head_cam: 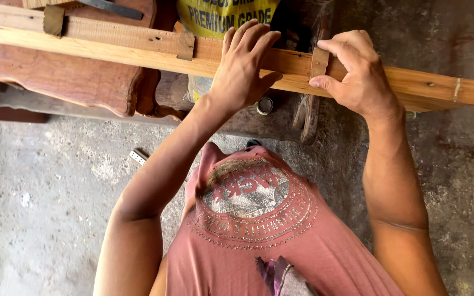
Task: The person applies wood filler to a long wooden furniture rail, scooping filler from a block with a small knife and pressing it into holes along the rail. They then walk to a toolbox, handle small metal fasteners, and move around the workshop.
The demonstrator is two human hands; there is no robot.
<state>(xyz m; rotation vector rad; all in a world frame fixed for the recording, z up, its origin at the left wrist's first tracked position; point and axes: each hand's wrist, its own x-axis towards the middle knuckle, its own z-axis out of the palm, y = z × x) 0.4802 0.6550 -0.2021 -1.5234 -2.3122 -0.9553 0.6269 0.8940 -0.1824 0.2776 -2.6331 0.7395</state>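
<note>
- A long wooden beam [138, 46] is lying across the top of the view, from the left edge down to the right, and both of your hands are resting on its right half.
- Small wooden blocks are sitting across the beam: one block at the far left [54, 20], one middle block [185, 45] just left of your left hand, and one right block [319, 61] under your right hand.
- Your left hand [243, 66] is lying flat on the beam with the fingers stretched and a little spread, and the thumb is pointing to the right. It is pressing, not gripping.
- Your right hand [360, 74] is closing on the right block: the thumb is touching its lower part and the curled fingers are covering its top. The two hands are near each other but not touching.
- Behind the beam at the left, a carved reddish wooden panel [67, 77] is lying, partly covered by the beam.
- A yellow sack [226, 16] is showing above the beam, cut off by the top edge.
- Below the beam, between your hands, a small round lid-like thing [265, 105] is hard to make out.
- The left end of the beam is cut off by the frame, and the rough concrete floor [45, 186] is filling the rest.
</note>
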